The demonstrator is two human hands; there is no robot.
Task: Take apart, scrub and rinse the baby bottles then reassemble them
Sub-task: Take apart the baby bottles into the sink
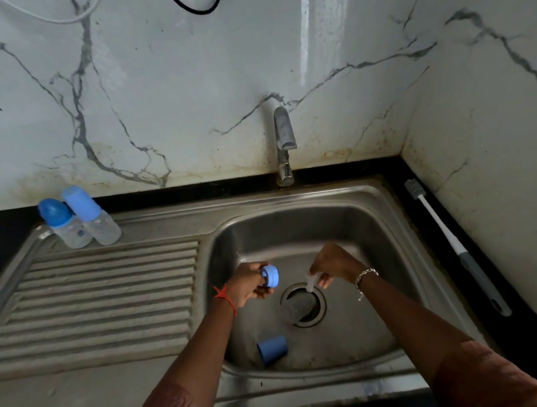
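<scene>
Over the steel sink basin (359,333), my left hand (248,284) grips a blue screw ring (271,275) of a baby bottle. To its right, my right hand (333,266) pinches a small clear teat (312,282) above the drain (303,304). A blue bottle cap (272,350) lies on its side on the basin floor near the front. Two assembled baby bottles stand at the back left of the draining board: one with a dark blue cap (62,223) and one with a light blue cap (92,215). The bottle body that belongs to the ring is out of view.
A chrome tap (284,144) stands behind the basin, with no water visible. A long bottle brush (456,245) with a white and grey handle lies on the black counter to the right. The ribbed draining board (98,306) stretches left. Marble walls close the back and right.
</scene>
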